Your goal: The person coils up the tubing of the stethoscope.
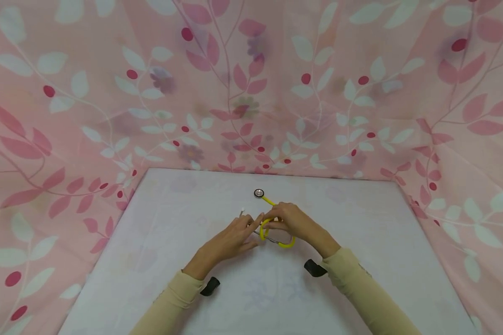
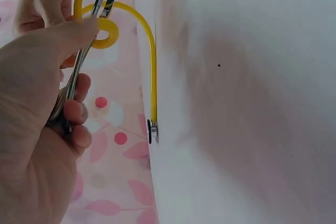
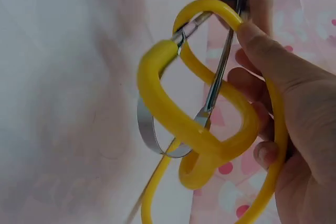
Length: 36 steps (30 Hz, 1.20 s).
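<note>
A yellow stethoscope is held above the table between both hands. My left hand grips its metal ear tubes, thumb on one side and curled fingers on the other. A white eartip pokes out past those fingers. My right hand pinches the yellow tubing between thumb and fingers. That tubing loops around the ear tubes, near the curved metal spring. Beyond the hands, the round chestpiece hangs from the tubing's far end, close to the table; whether it touches is unclear.
A white-covered table lies below the hands. Pink leaf-patterned cloth rises behind it and along both sides. Dark wrist attachments stick out by both sleeves.
</note>
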Each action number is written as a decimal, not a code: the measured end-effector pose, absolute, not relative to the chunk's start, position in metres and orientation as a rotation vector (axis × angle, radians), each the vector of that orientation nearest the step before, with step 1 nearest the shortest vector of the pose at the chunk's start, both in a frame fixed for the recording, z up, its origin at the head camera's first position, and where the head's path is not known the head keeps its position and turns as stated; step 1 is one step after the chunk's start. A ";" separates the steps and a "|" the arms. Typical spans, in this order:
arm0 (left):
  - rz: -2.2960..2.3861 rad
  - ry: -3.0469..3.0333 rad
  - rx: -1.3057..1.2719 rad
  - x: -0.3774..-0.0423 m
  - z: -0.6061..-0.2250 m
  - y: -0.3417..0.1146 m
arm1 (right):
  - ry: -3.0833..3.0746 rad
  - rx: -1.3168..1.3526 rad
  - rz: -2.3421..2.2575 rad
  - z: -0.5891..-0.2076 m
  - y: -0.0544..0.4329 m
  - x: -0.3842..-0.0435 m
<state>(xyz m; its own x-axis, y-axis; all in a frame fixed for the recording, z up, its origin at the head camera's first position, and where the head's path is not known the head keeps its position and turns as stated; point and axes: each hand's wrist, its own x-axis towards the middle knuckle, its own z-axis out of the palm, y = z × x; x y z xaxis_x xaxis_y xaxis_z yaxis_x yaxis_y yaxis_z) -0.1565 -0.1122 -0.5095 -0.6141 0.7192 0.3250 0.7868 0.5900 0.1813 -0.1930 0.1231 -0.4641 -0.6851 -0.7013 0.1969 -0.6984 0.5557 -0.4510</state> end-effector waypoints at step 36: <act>-0.664 -2.439 -1.092 -0.156 -0.499 -0.109 | 2.446 -0.791 -1.458 -0.517 0.154 -0.200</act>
<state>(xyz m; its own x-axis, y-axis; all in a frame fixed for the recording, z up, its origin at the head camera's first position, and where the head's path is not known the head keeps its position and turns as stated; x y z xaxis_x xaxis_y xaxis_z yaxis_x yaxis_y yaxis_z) -0.1563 -0.1087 -0.4992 -0.6227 0.5852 0.5193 0.7677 0.5851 0.2613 -0.1998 0.1540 -0.5174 -0.8406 -0.5307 0.1090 -0.3481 0.3750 -0.8591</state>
